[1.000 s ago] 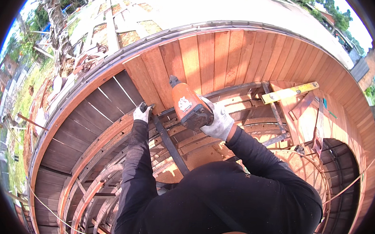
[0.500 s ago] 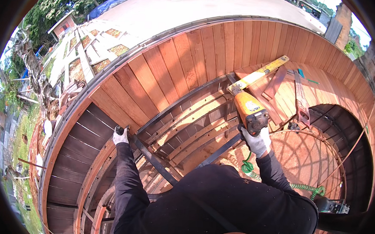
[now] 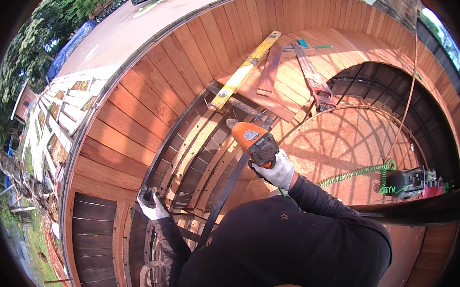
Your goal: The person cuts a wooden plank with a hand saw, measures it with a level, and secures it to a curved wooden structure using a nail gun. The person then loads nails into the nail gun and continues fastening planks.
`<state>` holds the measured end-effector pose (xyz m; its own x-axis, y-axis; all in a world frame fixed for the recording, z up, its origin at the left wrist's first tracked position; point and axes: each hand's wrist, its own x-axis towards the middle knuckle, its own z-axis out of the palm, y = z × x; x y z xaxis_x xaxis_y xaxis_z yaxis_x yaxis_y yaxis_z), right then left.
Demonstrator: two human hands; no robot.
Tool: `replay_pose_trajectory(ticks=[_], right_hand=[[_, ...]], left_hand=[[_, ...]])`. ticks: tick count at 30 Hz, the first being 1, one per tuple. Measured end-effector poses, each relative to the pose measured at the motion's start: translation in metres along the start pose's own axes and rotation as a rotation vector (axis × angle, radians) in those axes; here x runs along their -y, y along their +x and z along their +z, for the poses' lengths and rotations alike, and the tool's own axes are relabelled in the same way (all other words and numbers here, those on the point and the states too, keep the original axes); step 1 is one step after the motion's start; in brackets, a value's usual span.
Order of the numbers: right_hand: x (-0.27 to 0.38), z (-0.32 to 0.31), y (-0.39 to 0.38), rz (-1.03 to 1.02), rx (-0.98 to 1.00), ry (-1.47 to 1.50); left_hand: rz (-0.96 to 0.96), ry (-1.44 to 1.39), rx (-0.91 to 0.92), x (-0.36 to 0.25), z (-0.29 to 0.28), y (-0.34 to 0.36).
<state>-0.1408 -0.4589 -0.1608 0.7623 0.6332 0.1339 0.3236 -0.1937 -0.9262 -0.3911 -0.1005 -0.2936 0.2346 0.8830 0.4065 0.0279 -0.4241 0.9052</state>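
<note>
1. I have the gloved right hand (image 3: 279, 172) wrapped firmly around the grip of an orange-and-black nail gun (image 3: 254, 140).
2. The nail gun sits above the curved slats (image 3: 192, 152), its nose pointing up and to the left, apart from the plank wall (image 3: 133, 98).
3. I see the gloved left hand (image 3: 155, 208) with its fingers partly curled, at the inner end of the lowest plank (image 3: 105, 181); I cannot tell whether it grips anything.
4. Beyond the nail gun, a yellow spirit level (image 3: 247, 69) lies slantwise, with a short wooden board (image 3: 270, 70) just beside it.
5. Right of that board I have a handsaw (image 3: 315, 80), red handle toward me.
6. Off to the right, a green coiled hose (image 3: 350, 174) stretches toward a compressor (image 3: 407, 183).
</note>
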Motion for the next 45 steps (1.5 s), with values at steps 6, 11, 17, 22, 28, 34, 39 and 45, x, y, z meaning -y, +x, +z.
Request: replay_pose_trajectory(ticks=[6,11,17,22,28,34,39,45], right_hand=[[0.004,-0.029,-0.015,-0.238,-0.039,0.038],[-0.004,-0.098,-0.032,0.018,-0.044,0.242],[-0.086,-0.18,-0.051,-0.076,-0.493,0.024],[-0.097,-0.262,-0.066,0.167,-0.553,0.271],[-0.122,-0.318,-0.079,0.207,-0.888,0.303],[-0.145,-0.353,-0.075,0.304,-1.067,0.326],[-0.166,-0.379,-0.064,0.289,-1.177,0.572],[-0.192,-0.439,-0.067,0.318,-1.258,0.345]], left_hand=[[-0.202,-0.199,1.027,-0.12,0.175,-0.116],[-0.078,-0.056,1.212,-0.146,0.263,-0.181],[-0.05,-0.259,1.318,-0.181,0.365,-0.249],[-0.074,-0.435,1.481,-0.216,0.451,-0.299],[-0.049,-0.373,1.712,-0.245,0.524,-0.338],[0.889,-0.203,1.969,-0.249,0.588,-0.345],[0.222,-0.059,2.345,-0.254,0.636,-0.346],[0.574,0.269,2.789,-0.179,0.693,-0.378]])
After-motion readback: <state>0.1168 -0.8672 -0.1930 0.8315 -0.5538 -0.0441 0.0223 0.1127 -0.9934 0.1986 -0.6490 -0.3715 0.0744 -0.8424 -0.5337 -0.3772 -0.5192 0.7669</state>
